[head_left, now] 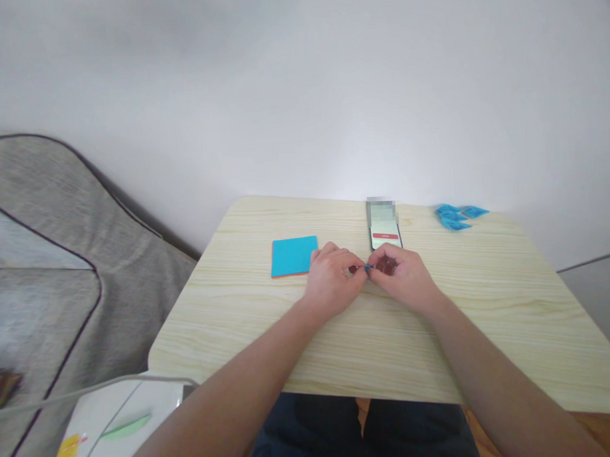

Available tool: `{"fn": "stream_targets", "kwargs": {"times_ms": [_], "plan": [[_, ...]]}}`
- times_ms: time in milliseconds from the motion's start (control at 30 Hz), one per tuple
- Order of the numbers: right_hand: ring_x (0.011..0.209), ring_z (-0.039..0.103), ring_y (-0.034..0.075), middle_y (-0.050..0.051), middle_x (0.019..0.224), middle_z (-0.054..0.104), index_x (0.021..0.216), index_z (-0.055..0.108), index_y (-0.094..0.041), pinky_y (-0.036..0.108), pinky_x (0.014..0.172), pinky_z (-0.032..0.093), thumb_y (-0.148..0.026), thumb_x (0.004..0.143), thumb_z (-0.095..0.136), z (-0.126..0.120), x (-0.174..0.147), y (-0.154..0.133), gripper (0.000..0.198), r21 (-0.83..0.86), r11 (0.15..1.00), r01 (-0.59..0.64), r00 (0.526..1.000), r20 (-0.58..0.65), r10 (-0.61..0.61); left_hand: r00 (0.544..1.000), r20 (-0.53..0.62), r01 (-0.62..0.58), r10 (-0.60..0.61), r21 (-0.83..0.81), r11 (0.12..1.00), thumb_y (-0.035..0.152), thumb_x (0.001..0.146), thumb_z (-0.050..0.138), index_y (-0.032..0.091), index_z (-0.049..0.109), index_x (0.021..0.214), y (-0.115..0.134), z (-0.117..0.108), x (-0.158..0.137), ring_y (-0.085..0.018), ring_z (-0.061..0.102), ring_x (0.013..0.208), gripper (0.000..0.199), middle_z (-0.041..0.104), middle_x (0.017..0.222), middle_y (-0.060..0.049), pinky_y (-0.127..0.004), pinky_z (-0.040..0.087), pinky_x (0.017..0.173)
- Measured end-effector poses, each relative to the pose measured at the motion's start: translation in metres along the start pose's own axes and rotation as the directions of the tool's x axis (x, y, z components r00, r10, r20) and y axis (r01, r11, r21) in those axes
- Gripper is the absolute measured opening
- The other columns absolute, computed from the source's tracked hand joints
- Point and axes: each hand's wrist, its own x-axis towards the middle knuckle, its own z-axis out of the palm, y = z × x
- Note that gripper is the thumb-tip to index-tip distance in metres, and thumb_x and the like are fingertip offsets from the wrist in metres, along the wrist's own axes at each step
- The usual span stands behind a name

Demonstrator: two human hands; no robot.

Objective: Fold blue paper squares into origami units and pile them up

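A small piece of folded blue paper [368,267] is pinched between my two hands over the middle of the table. My left hand [334,277] grips its left end with thumb and forefinger. On the other end, the thumb and forefinger of my right hand [404,275] are closed. Most of the paper is hidden by the fingertips. A stack of square paper [292,257], blue on top with an orange edge, lies just left of my left hand. Several folded blue paper pieces [449,217] rest together at the table's back right.
A phone [385,229] with a lit screen lies just beyond my hands. The pale wooden table [508,315] stands against a white wall [330,87]. Left of it are a grey sofa [131,261] and a white box [126,421] with a cable [105,383] above it.
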Motion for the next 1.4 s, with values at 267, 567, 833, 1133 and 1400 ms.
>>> {"fn": "stream_targets", "kwargs": {"times_ms": [267, 567, 833, 1133, 1400], "plan": [[0.063, 0.057, 0.016, -0.001, 0.073, 0.066, 0.085, 0.066, -0.024, 0.031, 0.06, 0.046, -0.022, 0.078, 0.07, 0.001, 0.0, 0.004, 0.008, 0.055, 0.998, -0.022, 1.0, -0.014, 0.023, 0.999, -0.029, 0.013, -0.014, -0.037, 0.999, 0.018, 0.084, 0.068, 0.027, 0.077, 0.079, -0.001, 0.002, 0.0, -0.024, 0.06, 0.09, 0.014, 0.078, 0.082, 0.001, -0.042, 0.039, 0.083], [0.078, 0.066, 0.019, 0.004, 0.093, 0.074, 0.084, 0.065, -0.023, 0.033, 0.071, 0.052, -0.022, 0.078, 0.072, 0.002, 0.001, 0.01, 0.01, 0.208, 0.977, -0.036, 0.999, -0.024, 0.042, 0.996, -0.069, 0.044, -0.052, -0.113, 0.993, 0.017, 0.085, 0.067, 0.024, 0.075, 0.076, 0.0, -0.001, 0.002, -0.022, 0.061, 0.088, 0.014, 0.076, 0.081, 0.0, -0.039, 0.043, 0.084], [0.082, 0.066, 0.018, 0.004, 0.099, 0.074, 0.081, 0.064, -0.022, 0.032, 0.072, 0.052, -0.021, 0.078, 0.074, 0.001, 0.004, 0.012, 0.01, 0.336, 0.941, -0.027, 0.998, -0.045, 0.045, 0.988, -0.147, 0.007, -0.05, -0.282, 0.959, 0.015, 0.086, 0.07, 0.023, 0.076, 0.079, -0.003, -0.001, 0.005, -0.018, 0.064, 0.085, 0.012, 0.075, 0.083, -0.001, -0.037, 0.047, 0.085], [0.068, 0.065, 0.013, 0.003, 0.096, 0.073, 0.076, 0.064, -0.02, 0.03, 0.066, 0.053, -0.022, 0.078, 0.073, -0.002, 0.006, 0.006, 0.01, 0.489, 0.87, -0.064, 0.994, -0.043, 0.097, 0.976, -0.199, -0.001, -0.092, -0.423, 0.906, 0.019, 0.089, 0.073, 0.022, 0.079, 0.087, -0.001, -0.001, 0.005, -0.016, 0.067, 0.084, 0.007, 0.075, 0.087, -0.002, -0.033, 0.053, 0.081], [0.067, 0.072, 0.018, 0.0, 0.08, 0.074, 0.087, 0.061, -0.021, 0.031, 0.065, 0.057, -0.022, 0.077, 0.075, -0.001, 0.007, 0.003, 0.018, 0.585, 0.799, -0.138, 0.985, 0.0, 0.17, 0.977, -0.209, -0.056, -0.04, -0.435, 0.899, 0.021, 0.091, 0.073, 0.022, 0.08, 0.094, -0.002, -0.001, 0.004, -0.016, 0.068, 0.092, 0.008, 0.076, 0.094, -0.003, -0.032, 0.054, 0.085]]}}
